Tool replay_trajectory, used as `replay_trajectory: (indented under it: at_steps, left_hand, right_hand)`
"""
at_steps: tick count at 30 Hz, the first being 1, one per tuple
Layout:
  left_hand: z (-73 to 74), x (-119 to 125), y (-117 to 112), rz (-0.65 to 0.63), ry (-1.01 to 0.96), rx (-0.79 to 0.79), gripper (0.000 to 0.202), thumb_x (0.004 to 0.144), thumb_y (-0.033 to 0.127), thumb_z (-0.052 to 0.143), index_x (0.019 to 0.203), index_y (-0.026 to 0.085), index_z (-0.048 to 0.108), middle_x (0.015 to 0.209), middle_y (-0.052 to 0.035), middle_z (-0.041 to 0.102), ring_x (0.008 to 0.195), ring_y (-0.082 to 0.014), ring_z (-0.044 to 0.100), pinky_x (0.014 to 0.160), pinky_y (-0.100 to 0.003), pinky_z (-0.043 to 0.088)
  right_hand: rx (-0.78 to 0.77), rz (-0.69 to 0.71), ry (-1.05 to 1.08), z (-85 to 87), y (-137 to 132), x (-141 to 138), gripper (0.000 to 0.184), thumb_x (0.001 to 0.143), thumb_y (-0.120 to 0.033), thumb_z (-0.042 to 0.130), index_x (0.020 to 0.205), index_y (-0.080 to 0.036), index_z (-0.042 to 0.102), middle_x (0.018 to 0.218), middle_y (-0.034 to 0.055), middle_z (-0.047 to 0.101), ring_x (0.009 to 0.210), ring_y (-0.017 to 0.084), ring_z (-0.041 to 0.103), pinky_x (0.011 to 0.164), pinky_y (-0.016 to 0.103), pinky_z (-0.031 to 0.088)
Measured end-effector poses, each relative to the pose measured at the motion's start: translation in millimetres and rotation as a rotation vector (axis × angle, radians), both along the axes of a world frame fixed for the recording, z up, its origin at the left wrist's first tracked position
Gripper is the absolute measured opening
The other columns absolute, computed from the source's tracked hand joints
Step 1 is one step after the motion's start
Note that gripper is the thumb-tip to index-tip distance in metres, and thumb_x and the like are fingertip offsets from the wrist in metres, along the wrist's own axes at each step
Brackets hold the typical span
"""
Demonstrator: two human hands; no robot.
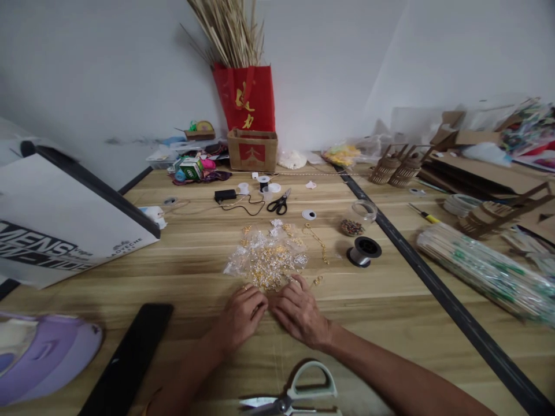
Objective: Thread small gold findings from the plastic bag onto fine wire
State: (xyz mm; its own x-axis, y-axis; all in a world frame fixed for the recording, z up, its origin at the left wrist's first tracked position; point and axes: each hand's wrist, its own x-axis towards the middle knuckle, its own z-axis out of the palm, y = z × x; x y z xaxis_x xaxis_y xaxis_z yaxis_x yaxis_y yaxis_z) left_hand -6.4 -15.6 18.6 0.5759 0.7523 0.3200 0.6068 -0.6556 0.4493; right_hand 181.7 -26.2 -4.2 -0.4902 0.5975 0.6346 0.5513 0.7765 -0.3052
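Observation:
My left hand and my right hand rest low over the wooden table, their fingertips almost meeting. On the left hand, thumb and fingers are pinched together, and a ring shows on one finger. The right hand's fingers are curled inward. Whatever lies between the fingers is too small or hidden to make out. Just beyond the fingertips spreads a pile of gold and silver beads and findings, partly in clear plastic bags. A short gold chain lies to its right, with small gold rings closer to my right hand.
Large scissors lie between my forearms. A wire spool and a jar of beads stand right. Black scissors lie behind the pile. At left are a black phone-like slab, a purple cap and a white box.

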Motion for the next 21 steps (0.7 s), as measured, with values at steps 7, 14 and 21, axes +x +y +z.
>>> replay_trajectory:
  at_steps: [7, 14, 21]
  left_hand:
    - [-2.7, 0.2, -4.4, -0.006, 0.144, 0.275, 0.027, 0.090, 0.011, 0.038, 0.069, 0.017, 0.055, 0.069, -0.0033, 0.055, 0.070, -0.0171, 0.051, 0.072, -0.032, 0.045]
    - [-7.4, -1.8, -3.5, -0.002, 0.095, 0.307, 0.028, 0.091, 0.013, 0.037, 0.070, 0.018, 0.055, 0.068, -0.0025, 0.056, 0.070, -0.0170, 0.052, 0.072, -0.031, 0.045]
    - [-5.2, -6.5, -3.0, 0.001, -0.078, 0.049, 0.019, 0.091, 0.022, 0.043, 0.083, 0.020, 0.060, 0.079, -0.0041, 0.064, 0.077, -0.0178, 0.059, 0.074, -0.031, 0.049]
  right_hand:
    - [-0.009, -0.010, -0.025, 0.7, 0.6, -1.0, 0.012, 0.088, -0.016, 0.048, 0.080, -0.018, 0.057, 0.073, 0.0014, 0.057, 0.076, 0.016, 0.048, 0.097, 0.046, 0.032]
    - [0.044, -0.040, -0.070, 1.9, 2.1, -0.4, 0.013, 0.089, -0.020, 0.047, 0.080, -0.018, 0.056, 0.072, 0.0011, 0.056, 0.074, 0.016, 0.047, 0.094, 0.043, 0.034]
    - [0.052, -0.063, -0.108, 3.3, 2.4, 0.0, 0.016, 0.090, -0.019, 0.044, 0.078, -0.017, 0.054, 0.073, 0.0026, 0.056, 0.075, 0.016, 0.046, 0.095, 0.042, 0.033]
